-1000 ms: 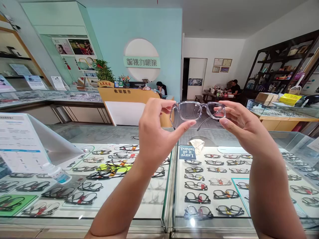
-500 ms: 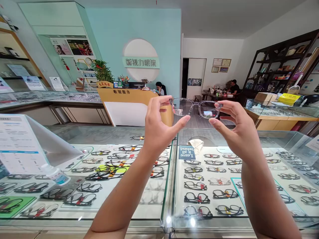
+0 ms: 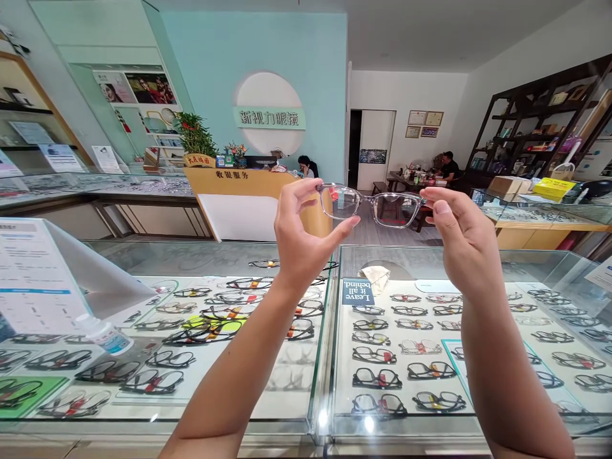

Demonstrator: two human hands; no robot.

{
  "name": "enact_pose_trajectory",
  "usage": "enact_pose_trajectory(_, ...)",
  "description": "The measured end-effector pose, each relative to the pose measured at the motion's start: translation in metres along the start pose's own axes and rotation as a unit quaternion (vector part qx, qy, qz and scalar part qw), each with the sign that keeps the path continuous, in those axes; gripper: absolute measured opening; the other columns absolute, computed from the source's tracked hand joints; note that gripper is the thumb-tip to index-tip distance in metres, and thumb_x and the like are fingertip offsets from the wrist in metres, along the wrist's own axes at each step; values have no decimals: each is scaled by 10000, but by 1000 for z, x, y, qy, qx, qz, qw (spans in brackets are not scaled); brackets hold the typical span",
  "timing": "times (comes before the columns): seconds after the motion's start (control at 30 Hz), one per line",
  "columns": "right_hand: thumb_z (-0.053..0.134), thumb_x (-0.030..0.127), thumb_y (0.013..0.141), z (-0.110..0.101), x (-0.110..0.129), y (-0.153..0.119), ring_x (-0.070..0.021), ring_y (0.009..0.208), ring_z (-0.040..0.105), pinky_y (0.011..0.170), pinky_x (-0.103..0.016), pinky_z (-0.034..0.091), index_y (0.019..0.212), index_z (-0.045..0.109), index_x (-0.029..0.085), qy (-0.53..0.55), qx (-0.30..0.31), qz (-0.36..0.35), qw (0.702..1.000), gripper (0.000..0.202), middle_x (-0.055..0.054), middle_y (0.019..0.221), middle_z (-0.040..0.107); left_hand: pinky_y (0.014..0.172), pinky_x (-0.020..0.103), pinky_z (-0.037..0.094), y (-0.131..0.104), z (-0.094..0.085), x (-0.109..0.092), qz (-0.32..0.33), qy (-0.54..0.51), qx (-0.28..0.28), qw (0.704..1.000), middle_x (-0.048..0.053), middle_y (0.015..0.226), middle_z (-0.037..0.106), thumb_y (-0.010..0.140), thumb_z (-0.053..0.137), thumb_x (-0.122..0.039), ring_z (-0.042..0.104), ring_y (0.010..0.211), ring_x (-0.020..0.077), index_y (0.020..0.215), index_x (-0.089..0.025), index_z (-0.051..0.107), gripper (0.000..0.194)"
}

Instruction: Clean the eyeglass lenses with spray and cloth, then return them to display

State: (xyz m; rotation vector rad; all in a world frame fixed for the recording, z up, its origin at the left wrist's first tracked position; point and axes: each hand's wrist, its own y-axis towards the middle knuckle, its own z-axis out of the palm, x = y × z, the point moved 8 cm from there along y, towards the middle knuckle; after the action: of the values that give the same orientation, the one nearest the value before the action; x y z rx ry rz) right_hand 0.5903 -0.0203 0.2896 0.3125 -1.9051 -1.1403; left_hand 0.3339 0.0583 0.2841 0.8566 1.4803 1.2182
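Note:
A pair of clear-framed eyeglasses (image 3: 394,210) is held up in the air above the glass display cases, tilted slightly down to the right. My left hand (image 3: 302,233) grips its left end, with the index finger at the upper corner and the thumb under the left lens. At the other end, the fingers of my right hand (image 3: 466,233) pinch near the hinge, the thumb now close to the index finger. Below my hands, rows of eyeglasses (image 3: 377,378) lie inside the cases. A cream cloth (image 3: 377,279) and a dark blue card (image 3: 357,291) are between my forearms.
On the left case stand a folded white sign (image 3: 41,274) and a small white bottle (image 3: 106,335). Farther back is a wooden-topped service counter (image 3: 258,204) with a person (image 3: 308,167) behind it. Another person (image 3: 449,168) sits at a table at the back right.
The eyeglasses have shifted slightly left and tilted, right end lower. My right thumb has moved up from beneath the right lens to the hinge end. My left hand moved slightly left.

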Motion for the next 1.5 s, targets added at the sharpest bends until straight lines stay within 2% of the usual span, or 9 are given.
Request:
enact_pose_trajectory(0.17,571,631,1066,1,-2,2,-300,1222,725,1029,-500,621,1246,773,307,11,7,13,1000,422,-80,1294,779,1083,481,602,0,1,-4,14,3,4,1000,119,1413,627,830,919,-512,673,1309,289,1390,-306,555,699)
enact_pose_trajectory(0.3,560,648,1066,4,-3,1,-297,1192,740,1071,-527,604,1260,775,320,34,35,31,998,438,-65,1264,795,1091,489,600,0,3,-4,6,13,17,1000,118,1421,625,840,900,-561,661,1327,290,1399,-315,541,708)
enact_pose_trajectory(0.6,540,626,1081,12,-2,0,-298,1279,738,1145,-548,584,1264,768,323,119,96,37,988,421,-61,1347,780,1082,505,604,0,6,-2,-5,-5,33,999,110,1412,647,816,915,-549,668,1318,288,1376,-317,563,701)
enact_pose_trajectory(0.8,562,592,1078,13,2,-1,-294,1245,755,1128,-552,599,1234,790,315,162,106,56,979,392,-52,1329,788,1104,497,601,-2,11,-2,-4,-21,53,998,114,1419,656,824,917,-528,670,1328,280,1375,-309,569,688)
enact_pose_trajectory(1.07,529,620,1081,15,4,-2,-291,1258,750,1143,-547,594,1286,774,319,158,131,56,977,438,-57,1333,793,1089,497,611,-2,13,-1,-8,-2,61,998,120,1417,656,827,896,-585,667,1331,288,1385,-306,571,703)
enact_pose_trajectory(1.33,546,580,1085,14,5,-3,-302,1261,752,1159,-568,583,1264,793,318,172,124,61,975,402,-48,1340,793,1060,477,619,-2,14,0,-10,-2,66,998,118,1406,660,820,894,-605,664,1340,288,1376,-304,573,709)
enact_pose_trajectory(1.5,547,590,1080,15,6,-3,-298,1265,751,1149,-556,592,1257,791,325,171,127,65,975,401,-42,1344,794,1075,468,609,-2,14,0,-3,-17,69,997,106,1402,665,817,911,-563,664,1345,279,1370,-308,573,697)
